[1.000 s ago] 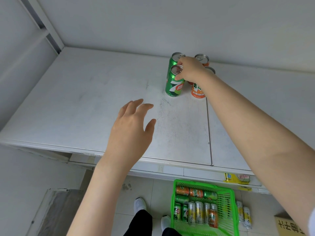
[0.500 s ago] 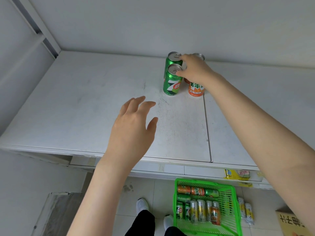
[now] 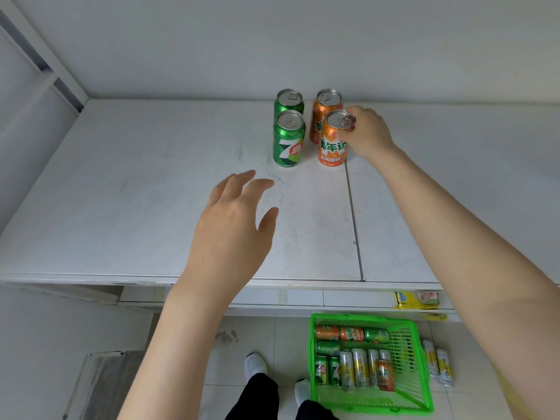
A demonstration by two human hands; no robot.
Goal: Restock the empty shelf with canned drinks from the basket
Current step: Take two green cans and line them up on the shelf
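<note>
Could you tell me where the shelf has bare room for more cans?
Bare: the shelf left of the green cans, the front around the left hand, and right of the right hand. Crowded: back middle, where it grips an orange can.

Plain white wall (image 3: 272,40), pale tiled floor (image 3: 260,334) (scuffed), grey board (image 3: 103,383) lower left

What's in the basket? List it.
The basket holds cans lying on their sides: orange cans, green cans and silver-yellow cans. Anything beneath them is covered.
</note>
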